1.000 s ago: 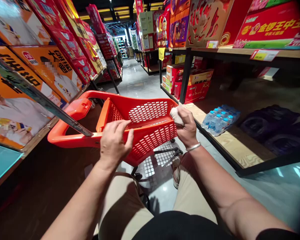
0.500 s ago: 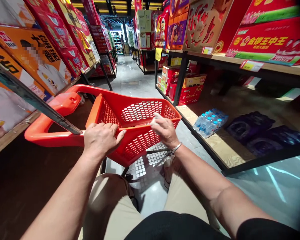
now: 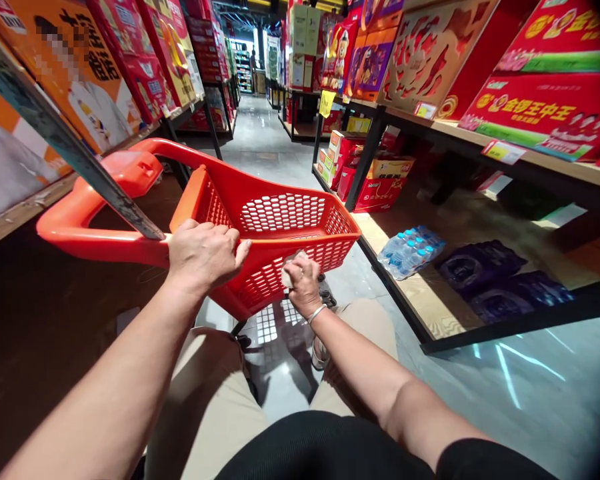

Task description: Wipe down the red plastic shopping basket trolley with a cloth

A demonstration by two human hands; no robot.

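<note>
An orange-red plastic shopping cart [image 3: 260,187] with a perforated basket stands tilted before me. My left hand [image 3: 203,257] is wrapped over the basket's near rim, thumb pointing right. Below that rim, my right hand [image 3: 304,283] is closed on a crumpled white cloth or tissue [image 3: 289,270] and holds it against the perforated near side. Fingers cover part of the white piece, so its exact kind is unclear. A worn metal bar [image 3: 75,140] crosses in front of the cart's handle [image 3: 60,230] at the left.
Boxed goods [image 3: 95,87] line the left shelf. At right, a shelf [image 3: 545,157] holds red boxes [image 3: 545,110]; shrink-wrapped water bottles [image 3: 411,252] and dark purple packs [image 3: 480,263] lie on its lower board. A tiled aisle [image 3: 265,127] runs ahead.
My right hand has moved with the white piece from the near rim down and left onto the basket's outer side. My left hand keeps its hold on the rim. The view has shifted slightly.
</note>
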